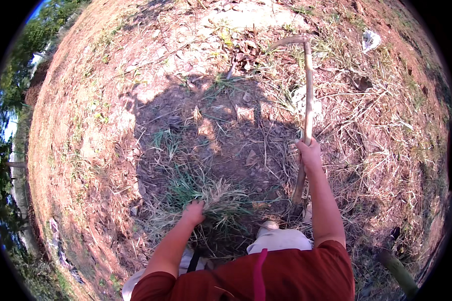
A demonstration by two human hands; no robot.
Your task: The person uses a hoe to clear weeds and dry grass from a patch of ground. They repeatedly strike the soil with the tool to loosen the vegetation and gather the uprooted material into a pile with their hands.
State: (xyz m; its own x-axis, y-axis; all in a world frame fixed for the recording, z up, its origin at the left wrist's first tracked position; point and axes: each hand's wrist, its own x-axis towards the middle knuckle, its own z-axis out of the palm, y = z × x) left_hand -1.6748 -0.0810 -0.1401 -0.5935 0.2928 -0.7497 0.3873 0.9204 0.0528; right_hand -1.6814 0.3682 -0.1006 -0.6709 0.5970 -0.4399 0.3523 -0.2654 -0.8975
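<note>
My right hand point(309, 152) is wrapped around the wooden handle of a long-handled sickle point(309, 82). The handle runs from the ground near my foot, up past my fist and away from me. At its far end the curved blade point(287, 40) bends to the left. Low on the left, my left hand point(194, 213) is closed on a clump of grass point(222, 201), part green and part dry, that fans out to the right of the fist. Parts of its fingers are hidden by the blades.
Green tufts point(169, 141) grow in the shaded soil ahead. Dry straw point(365, 135) covers the right side. White scraps point(371, 40) lie at the far right and behind the handle. A thick greenish pole or log point(398, 272) is at lower right; trees point(7, 82) line the left.
</note>
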